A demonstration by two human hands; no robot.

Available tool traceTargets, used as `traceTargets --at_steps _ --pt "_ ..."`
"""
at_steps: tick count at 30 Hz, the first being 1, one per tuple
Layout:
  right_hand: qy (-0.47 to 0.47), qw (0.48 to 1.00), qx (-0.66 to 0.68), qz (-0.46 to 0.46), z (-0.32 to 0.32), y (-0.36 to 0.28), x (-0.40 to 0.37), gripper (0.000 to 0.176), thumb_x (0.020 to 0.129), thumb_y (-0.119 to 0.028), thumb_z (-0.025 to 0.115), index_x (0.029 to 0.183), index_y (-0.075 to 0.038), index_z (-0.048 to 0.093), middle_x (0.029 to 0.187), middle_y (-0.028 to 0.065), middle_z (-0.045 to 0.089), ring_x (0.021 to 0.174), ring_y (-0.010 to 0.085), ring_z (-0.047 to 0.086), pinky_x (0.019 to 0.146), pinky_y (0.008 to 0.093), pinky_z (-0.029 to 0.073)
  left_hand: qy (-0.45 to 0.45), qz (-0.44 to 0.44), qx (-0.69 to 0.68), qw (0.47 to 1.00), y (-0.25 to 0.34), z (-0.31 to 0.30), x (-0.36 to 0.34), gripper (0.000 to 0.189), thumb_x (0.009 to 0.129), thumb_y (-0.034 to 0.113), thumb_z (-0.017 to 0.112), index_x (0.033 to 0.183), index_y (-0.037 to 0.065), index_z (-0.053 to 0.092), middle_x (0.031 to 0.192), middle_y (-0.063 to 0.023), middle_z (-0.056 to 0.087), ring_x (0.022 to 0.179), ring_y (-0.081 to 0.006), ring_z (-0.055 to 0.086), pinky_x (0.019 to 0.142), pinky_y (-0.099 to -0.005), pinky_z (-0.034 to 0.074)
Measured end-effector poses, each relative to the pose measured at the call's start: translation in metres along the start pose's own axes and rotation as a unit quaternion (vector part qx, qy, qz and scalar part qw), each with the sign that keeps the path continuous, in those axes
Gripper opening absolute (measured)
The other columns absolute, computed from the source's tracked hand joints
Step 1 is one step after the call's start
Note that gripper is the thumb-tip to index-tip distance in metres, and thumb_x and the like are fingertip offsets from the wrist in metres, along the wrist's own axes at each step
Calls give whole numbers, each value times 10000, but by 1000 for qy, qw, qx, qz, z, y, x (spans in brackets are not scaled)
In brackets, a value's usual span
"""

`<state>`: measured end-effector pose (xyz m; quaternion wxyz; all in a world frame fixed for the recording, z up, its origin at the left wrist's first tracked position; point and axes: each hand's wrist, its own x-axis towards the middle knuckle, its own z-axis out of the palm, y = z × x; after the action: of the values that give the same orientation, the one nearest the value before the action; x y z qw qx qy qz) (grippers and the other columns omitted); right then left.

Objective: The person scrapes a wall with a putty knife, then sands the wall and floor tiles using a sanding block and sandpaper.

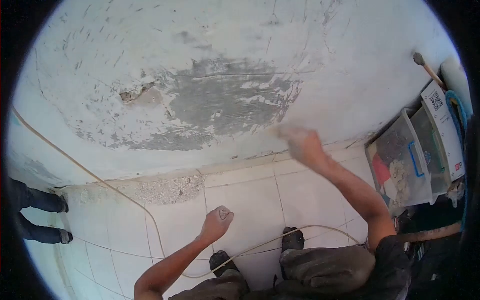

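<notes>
My right hand is raised near the wall, beside the lower right edge of a scraped grey patch. It is smeared by motion, and what it holds, if anything, is too blurred to tell. Over the tiled floor, my left hand is closed in a fist, with dusty fingers; its contents are hidden. White paint surrounds the grey patch, with flaked edges and a small broken hole at its left.
Crumbled debris lies along the wall's foot. A pale cable crosses the floor near my feet. Clear plastic bins stand at the right, near a wooden handle. Another person's legs show at the left.
</notes>
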<state>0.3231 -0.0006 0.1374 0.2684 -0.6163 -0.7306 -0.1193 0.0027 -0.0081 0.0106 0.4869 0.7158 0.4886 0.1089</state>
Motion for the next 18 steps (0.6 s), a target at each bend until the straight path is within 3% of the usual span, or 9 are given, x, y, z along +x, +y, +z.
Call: traceTargets --at_steps 2,3,5,7,10,11,13,16,18 --pt "23 999 28 -15 -11 -12 -2 373 638 95 571 958 -84 643 897 111 643 829 291 631 683 330 516 -10 -26 0 1000 16 -5 -1 295 808 293 595 839 0 591 747 -181 623 721 -302 621 670 -369 476" --pt "38 997 59 -23 -22 -20 -1 346 650 82 572 954 -69 639 917 119 641 859 289 630 692 330 517 -11 -29 0 1000 14 -5 -1 295 808 293 595 839 0 591 747 -181 623 721 -302 621 670 -369 476" --pt "157 983 48 -76 -86 -42 24 330 680 80 551 976 -40 633 928 132 636 906 289 624 717 319 516 -19 -50 -5 999 7 -4 1 292 810 290 593 840 0 593 741 -174 626 722 -292 626 669 -366 478" --pt "281 941 172 -75 -122 -63 33 374 676 106 536 1019 -13 625 902 142 639 926 292 623 742 310 512 -16 -53 1 998 -3 -3 4 289 811 289 592 839 1 593 742 -173 627 721 -288 627 672 -364 479" --pt "227 960 145 -73 -116 -68 50 411 677 118 515 1026 -62 637 890 129 638 886 281 632 720 296 511 -20 -54 1 998 -1 -3 4 287 813 287 590 840 2 595 748 -174 631 727 -292 629 679 -364 481" --pt "89 995 20 -38 -87 -36 37 406 695 86 509 1021 -113 646 922 112 638 878 260 633 705 297 513 -24 -53 -3 998 2 -4 4 286 814 287 588 842 3 597 753 -175 633 734 -298 631 683 -366 482" --pt "-41 999 -12 2 -20 -8 11 426 686 97 511 1012 -140 648 939 94 640 865 241 634 683 308 518 -18 -29 7 999 4 -4 3 285 813 286 588 843 3 598 755 -179 632 737 -303 631 681 -369 483" --pt "51 996 18 -71 -57 -34 17 404 668 102 529 986 -120 645 914 94 648 835 250 638 668 318 523 2 -17 13 1000 11 -7 2 282 811 282 589 846 3 600 760 -187 631 746 -314 631 681 -373 484" --pt "189 977 -6 -100 -107 -57 35 346 658 81 550 931 -112 639 913 97 648 822 256 639 658 312 525 1 -29 13 1000 9 -5 1 280 810 280 590 848 3 600 763 -190 630 752 -321 631 682 -375 485"
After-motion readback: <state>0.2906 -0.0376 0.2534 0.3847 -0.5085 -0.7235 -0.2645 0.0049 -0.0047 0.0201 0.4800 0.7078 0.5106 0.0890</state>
